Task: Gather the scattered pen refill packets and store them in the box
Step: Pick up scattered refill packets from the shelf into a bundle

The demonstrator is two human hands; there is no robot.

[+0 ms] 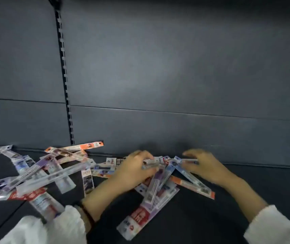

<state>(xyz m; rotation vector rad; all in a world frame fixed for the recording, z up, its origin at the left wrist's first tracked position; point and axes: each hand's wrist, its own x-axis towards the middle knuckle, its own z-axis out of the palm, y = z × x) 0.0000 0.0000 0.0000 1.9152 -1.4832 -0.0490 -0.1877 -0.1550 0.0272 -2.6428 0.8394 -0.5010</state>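
Observation:
Several long, narrow pen refill packets lie scattered on a dark shelf (228, 217). A loose heap of packets (40, 175) covers the left side, and a smaller bunch (160, 187) fans out in the middle. My left hand (135, 169) curls over the top of that middle bunch and grips a clear packet (151, 164). My right hand (202, 164) reaches in from the right, its fingers pinching the end of a packet (190, 161). An orange-ended packet (193, 186) lies under my right wrist. No box is in view. Both hands are motion-blurred.
The dark back panel (158, 67) rises right behind the packets, with a slotted upright strip (65, 81) at left. A long orange packet (80, 147) leans along the back edge. White fluffy sleeves (40, 229) cover both forearms.

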